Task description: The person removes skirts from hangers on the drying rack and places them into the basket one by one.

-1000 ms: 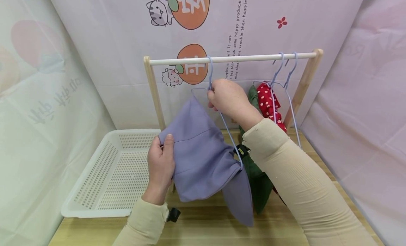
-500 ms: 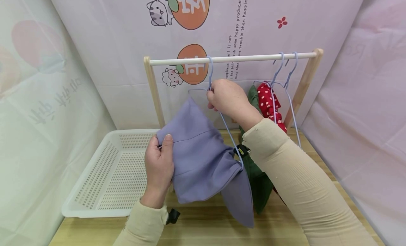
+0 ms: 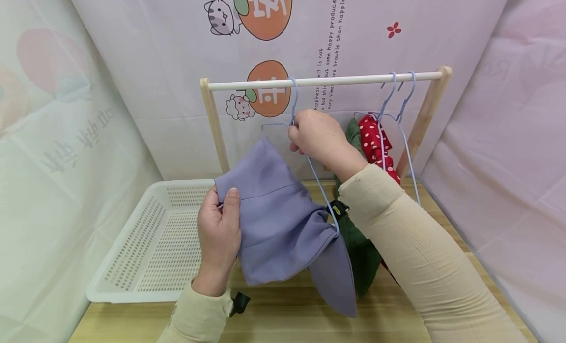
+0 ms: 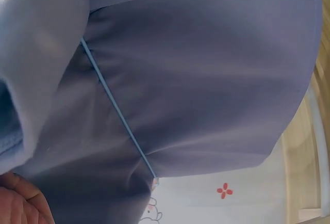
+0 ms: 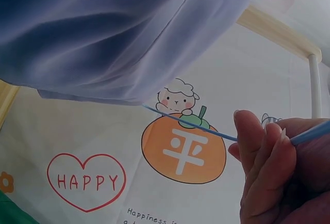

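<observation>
A lavender cloth garment point(image 3: 278, 210) hangs on a thin blue hanger point(image 3: 294, 97), whose hook is over the rack's rail. One hanger shoulder goes under the cloth; the other side's wire crosses down to its right edge, where a curved flap hangs. My left hand point(image 3: 221, 230) pinches the garment's left edge, thumb on top. With my right hand point(image 3: 320, 139) I grip the hanger just below its hook. In the left wrist view the hanger's bar point(image 4: 118, 108) lies across the cloth. The right wrist view shows curled fingers point(image 5: 265, 164) around the wire. The exact garment type is unclear.
The wooden rack with a white rail point(image 3: 345, 81) stands on a wooden table point(image 3: 283, 316). Two more blue hangers on the right carry green cloth point(image 3: 360, 259) and red polka-dot cloth point(image 3: 373, 136). At left lies a white perforated basket point(image 3: 121, 300). Printed cloth walls surround everything.
My left hand has moved slightly left and down, drawing the garment's left edge with it. The right hand keeps its place on the hanger.
</observation>
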The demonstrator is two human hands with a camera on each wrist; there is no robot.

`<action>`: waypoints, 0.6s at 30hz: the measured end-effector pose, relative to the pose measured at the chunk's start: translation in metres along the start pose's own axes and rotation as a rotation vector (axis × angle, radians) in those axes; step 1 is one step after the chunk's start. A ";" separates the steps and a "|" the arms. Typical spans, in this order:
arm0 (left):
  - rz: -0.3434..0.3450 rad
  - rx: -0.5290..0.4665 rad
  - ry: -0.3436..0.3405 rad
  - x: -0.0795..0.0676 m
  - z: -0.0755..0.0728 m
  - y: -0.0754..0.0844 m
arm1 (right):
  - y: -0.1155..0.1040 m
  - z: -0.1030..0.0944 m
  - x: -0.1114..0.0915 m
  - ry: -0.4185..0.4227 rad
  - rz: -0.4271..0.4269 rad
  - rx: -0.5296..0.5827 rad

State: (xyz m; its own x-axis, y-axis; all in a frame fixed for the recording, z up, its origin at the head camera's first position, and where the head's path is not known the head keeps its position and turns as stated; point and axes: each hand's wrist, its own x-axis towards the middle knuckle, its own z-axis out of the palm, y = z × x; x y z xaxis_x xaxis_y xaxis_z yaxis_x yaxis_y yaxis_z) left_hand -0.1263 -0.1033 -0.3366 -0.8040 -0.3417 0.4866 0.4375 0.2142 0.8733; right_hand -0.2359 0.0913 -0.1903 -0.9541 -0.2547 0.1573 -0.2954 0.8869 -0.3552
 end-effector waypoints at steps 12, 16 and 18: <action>0.051 -0.042 0.023 -0.003 -0.005 0.010 | -0.001 -0.001 -0.001 -0.008 0.002 -0.005; 0.067 -0.031 0.027 -0.004 -0.008 0.013 | -0.001 -0.001 0.000 -0.011 0.003 -0.002; 0.075 -0.030 0.026 -0.005 -0.009 0.014 | -0.001 -0.001 0.000 -0.012 0.002 -0.003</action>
State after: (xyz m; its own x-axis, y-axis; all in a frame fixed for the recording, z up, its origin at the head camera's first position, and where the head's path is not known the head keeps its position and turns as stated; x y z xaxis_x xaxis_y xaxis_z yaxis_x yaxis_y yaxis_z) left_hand -0.1127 -0.1070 -0.3262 -0.7580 -0.3499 0.5505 0.5079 0.2129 0.8347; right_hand -0.2354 0.0910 -0.1888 -0.9554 -0.2570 0.1456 -0.2929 0.8887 -0.3527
